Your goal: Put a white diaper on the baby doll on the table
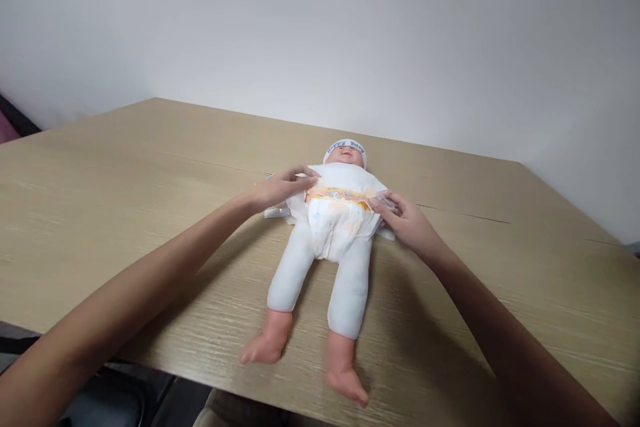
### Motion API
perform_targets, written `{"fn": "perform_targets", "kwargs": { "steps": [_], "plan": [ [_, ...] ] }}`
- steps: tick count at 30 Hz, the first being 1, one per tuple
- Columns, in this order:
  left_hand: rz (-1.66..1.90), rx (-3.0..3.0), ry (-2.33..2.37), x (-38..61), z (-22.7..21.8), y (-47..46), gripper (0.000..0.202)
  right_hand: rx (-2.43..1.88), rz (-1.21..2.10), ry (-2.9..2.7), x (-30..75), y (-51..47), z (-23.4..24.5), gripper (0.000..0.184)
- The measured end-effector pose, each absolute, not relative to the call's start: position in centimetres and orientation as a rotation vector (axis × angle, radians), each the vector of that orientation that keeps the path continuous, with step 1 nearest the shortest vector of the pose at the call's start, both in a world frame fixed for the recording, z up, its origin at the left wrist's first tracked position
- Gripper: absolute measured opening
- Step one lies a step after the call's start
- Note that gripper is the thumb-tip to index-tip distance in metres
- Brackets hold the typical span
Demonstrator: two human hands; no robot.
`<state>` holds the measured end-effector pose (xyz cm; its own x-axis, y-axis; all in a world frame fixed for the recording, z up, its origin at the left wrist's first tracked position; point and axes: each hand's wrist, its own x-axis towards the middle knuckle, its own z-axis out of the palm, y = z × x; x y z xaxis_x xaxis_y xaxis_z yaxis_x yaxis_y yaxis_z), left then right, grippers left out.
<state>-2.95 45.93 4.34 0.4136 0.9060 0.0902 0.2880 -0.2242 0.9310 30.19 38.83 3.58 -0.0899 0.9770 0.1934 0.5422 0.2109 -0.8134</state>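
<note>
Midway, diaper [334,221] on doll [350,287], between left fingers [301,172] and right fingers [390,214]; whether clamped, cannot tell.

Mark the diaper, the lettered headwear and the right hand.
Diaper [336,221]: head view, white front panel below the orange band.
Lettered headwear [345,144]: head view, front, on the lettering.
Right hand [413,224]: head view, back of the hand.

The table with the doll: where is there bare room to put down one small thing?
Bare tabletop lies left of the doll, between the left forearm and the wall, and to the right, between the right forearm and the wall. A narrow strip shows between the doll's legs. It is crowded at the diaper, where the left hand and right hand are.
</note>
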Motion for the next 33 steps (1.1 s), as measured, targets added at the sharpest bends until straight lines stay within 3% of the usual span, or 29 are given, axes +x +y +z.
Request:
{"fn": "perform_targets", "kwargs": {
  "steps": [5, 9, 14, 21, 33],
  "plan": [
    [1.016, 2.004, 1.141, -1.8, 7.9, 45.0, 0.034, -1.589, 0.326, -1.638, 32.3, 35.9, 1.8, 0.047],
    [0.955, 2.457, 0.928, 2.8, 9.3, 42.0, 0.027, -1.707, 0.107, -1.784, 33.0, 33.7, -0.3, 0.041],
    [0.746, 2.691, 0.935, 7.4, 7.6, 40.5, 0.035, -1.871, 0.152, -1.699, 32.6, 33.8, -1.0, 0.033],
    [0.731, 2.755, 1.012, 7.5, 6.3, 40.5, 0.053, -1.986, 0.328, -1.629, 33.1, 34.4, -0.6, 0.039],
    [0.735, 2.746, 1.033, 7.7, 6.1, 40.5, 0.056, -1.895, 0.390, -1.706, 33.6, 34.3, -0.7, 0.043]
  ]
}}
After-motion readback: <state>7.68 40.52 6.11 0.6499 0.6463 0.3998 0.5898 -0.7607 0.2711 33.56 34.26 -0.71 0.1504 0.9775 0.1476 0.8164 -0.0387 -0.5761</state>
